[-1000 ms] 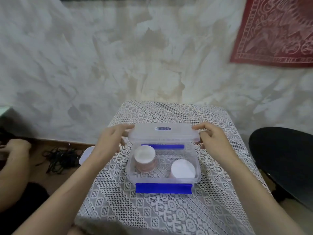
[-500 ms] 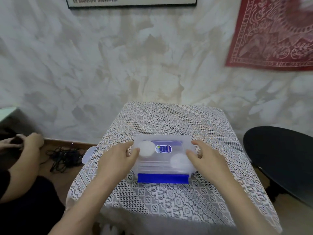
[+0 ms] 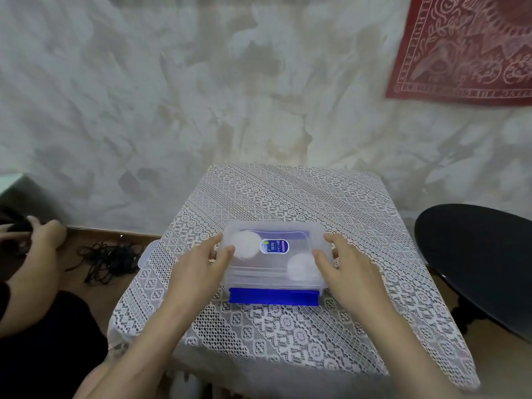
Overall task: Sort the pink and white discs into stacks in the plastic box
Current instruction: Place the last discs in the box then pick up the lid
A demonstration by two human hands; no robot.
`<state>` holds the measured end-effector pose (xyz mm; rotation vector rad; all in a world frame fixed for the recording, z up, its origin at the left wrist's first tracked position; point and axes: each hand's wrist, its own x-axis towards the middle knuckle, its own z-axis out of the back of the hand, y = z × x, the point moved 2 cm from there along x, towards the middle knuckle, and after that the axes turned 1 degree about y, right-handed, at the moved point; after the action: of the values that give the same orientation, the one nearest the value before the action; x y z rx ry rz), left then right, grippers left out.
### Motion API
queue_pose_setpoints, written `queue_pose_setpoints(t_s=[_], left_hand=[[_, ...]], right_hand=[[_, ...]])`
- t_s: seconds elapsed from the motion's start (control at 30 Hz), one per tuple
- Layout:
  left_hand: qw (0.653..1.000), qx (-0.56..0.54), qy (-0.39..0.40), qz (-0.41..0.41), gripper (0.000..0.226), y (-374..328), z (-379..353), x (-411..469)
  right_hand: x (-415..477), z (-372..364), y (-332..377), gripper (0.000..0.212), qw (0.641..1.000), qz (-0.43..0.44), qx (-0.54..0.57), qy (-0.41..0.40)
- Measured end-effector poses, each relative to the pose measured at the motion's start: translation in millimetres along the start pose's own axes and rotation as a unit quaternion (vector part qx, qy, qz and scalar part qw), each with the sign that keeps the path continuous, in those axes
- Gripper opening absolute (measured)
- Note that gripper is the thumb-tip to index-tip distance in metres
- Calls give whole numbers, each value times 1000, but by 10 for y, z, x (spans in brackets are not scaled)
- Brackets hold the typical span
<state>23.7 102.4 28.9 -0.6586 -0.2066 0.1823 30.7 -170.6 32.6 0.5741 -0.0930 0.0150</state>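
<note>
- The clear rectangular plastic box (image 3: 273, 280) sits near the middle of the small table under a white lace cloth (image 3: 288, 197), with its translucent snap-on lid (image 3: 299, 240) laid on top.
- Through the cloudy lid two round disc stacks show as pale circles: the back-left stack (image 3: 244, 244) and the front-right stack (image 3: 300, 266), well apart. Which one is pink cannot be told through the lid.
- The left hand (image 3: 201, 263) lies on the lid's left edge, fingers fairly straight and close together, thumb tip pressing on the lid. It is not curled round anything.
- The right hand (image 3: 342, 263) mirrors it on the right edge, fingers extended and slightly spread, thumb on the lid.
- The sorting looks done; the step in hand seems to be pressing the lid home.
- The long blue front clip (image 3: 273, 296) juts outward at the box's near side, so it is probably not latched.
- Handling, as a guess: the box is light, thin-walled and smooth, and likely to skid on the lace if pushed sideways. Press straight down at the rim's corners, then take the clip along its lower edge.
- The stacks are loose and could topple if the box is tilted or jolted.
</note>
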Motion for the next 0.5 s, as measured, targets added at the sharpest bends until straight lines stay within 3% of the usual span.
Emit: queue_pose_setpoints(t_s=[0.23,0.5], left_hand=[[1000,26,-2,-10,51,15,-3,42],[999,35,-9,-8,54,17,-1,-16]], right_hand=[[6,-35,8,50,1000,-6,8,-12],[-91,-183,-28,55,992,-16,116,-47]])
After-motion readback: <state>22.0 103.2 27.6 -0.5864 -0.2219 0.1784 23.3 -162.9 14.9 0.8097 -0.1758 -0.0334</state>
